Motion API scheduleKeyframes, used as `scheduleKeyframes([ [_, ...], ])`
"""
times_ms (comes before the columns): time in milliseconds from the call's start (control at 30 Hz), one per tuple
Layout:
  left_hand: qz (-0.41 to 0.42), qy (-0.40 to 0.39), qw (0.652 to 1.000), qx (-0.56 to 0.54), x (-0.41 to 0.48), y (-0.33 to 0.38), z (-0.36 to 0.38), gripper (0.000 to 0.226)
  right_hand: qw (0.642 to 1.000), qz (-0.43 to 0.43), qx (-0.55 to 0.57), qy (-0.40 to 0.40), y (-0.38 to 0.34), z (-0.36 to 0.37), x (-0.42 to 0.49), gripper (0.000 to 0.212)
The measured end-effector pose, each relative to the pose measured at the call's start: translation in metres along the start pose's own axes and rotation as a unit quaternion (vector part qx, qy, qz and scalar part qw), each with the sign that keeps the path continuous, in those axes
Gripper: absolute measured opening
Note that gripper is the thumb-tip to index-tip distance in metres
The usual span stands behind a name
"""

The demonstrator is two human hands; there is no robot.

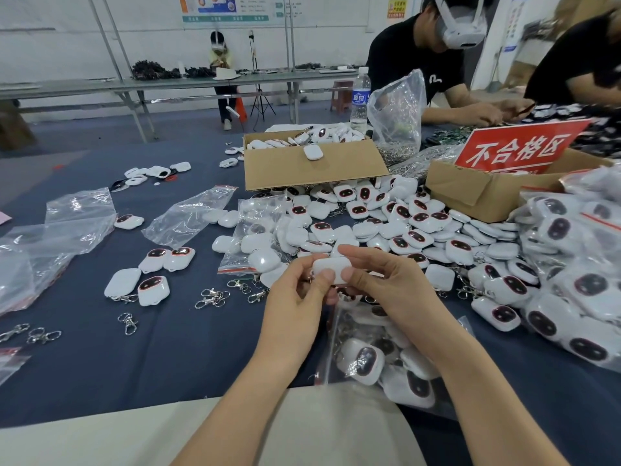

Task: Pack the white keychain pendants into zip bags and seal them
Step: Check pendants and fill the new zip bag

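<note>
Both hands hold one white keychain pendant (332, 265) above the table's near middle. My left hand (300, 290) pinches its left end with thumb and fingers. My right hand (379, 280) grips its right end, thumb on the front. Below the hands lies a clear zip bag (379, 361) partly filled with pendants, its mouth under my right wrist. A large heap of loose pendants (403, 230) spreads behind the hands. Empty zip bags (191, 213) lie to the left.
An open cardboard box (312, 163) of pendants stands behind the heap. A second box with a red sign (517, 149) is at right, beside filled bags (578, 264). Loose metal clasps (211, 297) lie left. Two people work at the far right.
</note>
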State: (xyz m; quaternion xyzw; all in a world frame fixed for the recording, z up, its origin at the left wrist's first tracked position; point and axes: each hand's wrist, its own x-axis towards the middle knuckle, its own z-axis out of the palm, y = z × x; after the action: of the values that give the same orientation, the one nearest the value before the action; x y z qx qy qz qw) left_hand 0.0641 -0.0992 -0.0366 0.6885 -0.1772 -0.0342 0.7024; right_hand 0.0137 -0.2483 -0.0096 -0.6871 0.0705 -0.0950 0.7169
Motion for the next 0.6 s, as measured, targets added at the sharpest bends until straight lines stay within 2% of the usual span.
scheduleKeyframes([
  [333, -0.018, 0.024, 1.000, -0.001, 0.000, 0.002, -0.002, 0.020, 0.998, -0.036, -0.058, 0.004, 0.004, 0.000, 0.001, 0.033],
  [433, -0.059, 0.005, 0.996, -0.072, 0.002, 0.006, -0.003, 0.018, 0.998, -0.038, -0.040, 0.001, 0.004, 0.003, 0.003, 0.032],
  [533, -0.136, -0.015, 0.969, -0.208, 0.010, 0.015, -0.014, 0.017, 0.999, -0.042, -0.028, 0.000, 0.004, 0.002, 0.004, 0.027],
  [600, -0.169, -0.019, 0.954, -0.248, 0.015, 0.021, -0.027, 0.020, 0.999, -0.047, -0.013, -0.002, 0.003, -0.001, 0.004, 0.026],
])
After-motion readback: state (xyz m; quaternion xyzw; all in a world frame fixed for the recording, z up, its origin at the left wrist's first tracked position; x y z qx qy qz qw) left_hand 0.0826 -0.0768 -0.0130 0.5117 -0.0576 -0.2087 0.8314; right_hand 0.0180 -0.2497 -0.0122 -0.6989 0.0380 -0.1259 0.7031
